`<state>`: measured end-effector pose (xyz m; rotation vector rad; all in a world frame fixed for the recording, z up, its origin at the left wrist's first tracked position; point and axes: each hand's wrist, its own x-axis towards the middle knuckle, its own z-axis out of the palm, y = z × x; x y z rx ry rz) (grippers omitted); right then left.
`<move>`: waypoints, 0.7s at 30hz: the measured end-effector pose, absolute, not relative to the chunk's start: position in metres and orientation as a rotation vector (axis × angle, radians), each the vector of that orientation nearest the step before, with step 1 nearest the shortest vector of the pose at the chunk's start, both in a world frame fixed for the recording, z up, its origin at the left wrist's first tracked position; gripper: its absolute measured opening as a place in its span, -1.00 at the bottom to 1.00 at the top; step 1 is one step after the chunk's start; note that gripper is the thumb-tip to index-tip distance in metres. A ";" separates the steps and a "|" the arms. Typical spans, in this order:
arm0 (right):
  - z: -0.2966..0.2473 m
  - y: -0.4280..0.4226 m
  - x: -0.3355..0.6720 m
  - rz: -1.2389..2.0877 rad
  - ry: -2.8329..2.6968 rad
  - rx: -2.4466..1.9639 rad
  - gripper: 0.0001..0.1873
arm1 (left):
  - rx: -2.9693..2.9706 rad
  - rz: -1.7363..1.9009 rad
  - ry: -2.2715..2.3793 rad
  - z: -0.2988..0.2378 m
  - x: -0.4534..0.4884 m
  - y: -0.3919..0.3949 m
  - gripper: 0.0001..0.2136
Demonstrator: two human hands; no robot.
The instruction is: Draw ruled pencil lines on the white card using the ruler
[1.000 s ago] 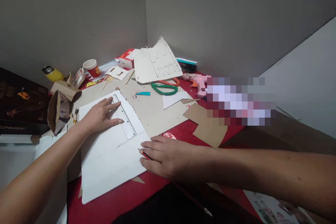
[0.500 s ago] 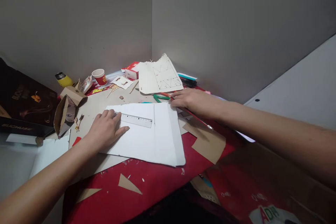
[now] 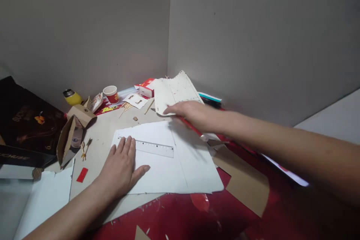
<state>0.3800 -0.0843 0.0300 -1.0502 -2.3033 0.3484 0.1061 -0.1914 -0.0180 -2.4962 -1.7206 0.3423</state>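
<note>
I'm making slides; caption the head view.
Left hand on a ruler atop a white sheet, right hand holding a pencil.

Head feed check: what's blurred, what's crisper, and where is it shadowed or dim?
Head view: the right hand and red pencil are motion-blurred; the left hand and ruler look crisper. Head view: soft shadow on the white sheet near the right hand, and the lower right corner is dim.

Dark box (image 3: 30, 127) at left edge of frame, folded cardboard (image 3: 66, 144) just right of it. Above, yellow bottle (image 3: 73, 98), tilted; right of that, cup (image 3: 111, 95), upright. Red-and-white carton (image 3: 147, 89) left of frame's centre. Red scrap (image 3: 82, 175) lower left. Brown card (image 3: 249, 189) lower right, on red cloth (image 3: 168, 213).
</note>
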 end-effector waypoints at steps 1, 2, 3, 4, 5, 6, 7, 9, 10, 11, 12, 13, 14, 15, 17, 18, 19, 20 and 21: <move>0.026 -0.082 0.363 0.371 -2.410 -0.978 -0.69 | -2.483 0.347 -1.729 -0.018 0.108 -0.192 -0.16; 0.021 -0.079 0.345 0.382 -2.499 -0.919 -0.75 | -2.468 0.350 -1.736 -0.017 0.110 -0.192 -0.17; 0.015 -0.076 0.328 0.383 -2.571 -0.876 -0.84 | -2.453 0.354 -1.741 -0.016 0.113 -0.192 -0.17; 0.009 -0.072 0.313 0.377 -2.624 -0.852 -0.88 | -2.442 0.358 -1.743 -0.014 0.116 -0.193 -0.18; 0.003 -0.068 0.300 0.370 -2.662 -0.841 -0.90 | -2.432 0.361 -1.746 -0.012 0.119 -0.193 -0.18; -0.002 -0.064 0.290 0.364 -2.687 -0.835 -0.91 | -2.426 0.363 -1.747 -0.010 0.121 -0.194 -0.17; -0.007 -0.061 0.284 0.361 -2.704 -0.828 -0.91 | -2.422 0.363 -1.746 -0.009 0.122 -0.195 -0.16; -0.015 -0.058 0.278 0.369 -2.717 -0.804 -0.89 | -2.425 0.360 -1.736 -0.007 0.124 -0.195 -0.14; -0.018 -0.058 0.279 0.380 -2.716 -0.784 -0.88 | -2.428 0.359 -1.729 -0.006 0.124 -0.195 -0.15; -0.020 -0.058 0.281 0.395 -2.710 -0.762 -0.87 | -2.432 0.357 -1.718 -0.006 0.123 -0.194 -0.18; -0.023 -0.059 0.283 0.413 -2.701 -0.740 -0.86 | -2.437 0.356 -1.705 -0.006 0.122 -0.194 -0.23; -0.025 -0.061 0.286 0.433 -2.691 -0.718 -0.87 | -2.445 0.354 -1.687 -0.006 0.122 -0.193 -0.31; -0.027 -0.062 0.289 0.451 -2.678 -0.698 -0.86 | -2.457 0.352 -1.665 -0.006 0.121 -0.192 -0.41; -0.030 -0.064 0.291 0.468 -2.665 -0.677 -0.86 | -2.473 0.347 -1.637 -0.006 0.119 -0.190 -0.51; -0.035 -0.067 0.295 0.490 -2.639 -0.639 -0.82 | -2.522 0.323 -1.563 -0.005 0.116 -0.188 -0.67; -0.038 -0.068 0.296 0.496 -2.627 -0.620 -0.80 | -2.546 0.305 -1.526 -0.005 0.113 -0.187 -0.72; -0.041 -0.068 0.296 0.500 -2.618 -0.599 -0.78 | -2.566 0.284 -1.493 -0.005 0.111 -0.185 -0.75; -0.043 -0.067 0.296 0.503 -2.610 -0.579 -0.77 | -2.576 0.263 -1.466 -0.005 0.109 -0.185 -0.76; -0.045 -0.067 0.296 0.504 -2.603 -0.560 -0.76 | -2.579 0.247 -1.448 -0.006 0.108 -0.184 -0.77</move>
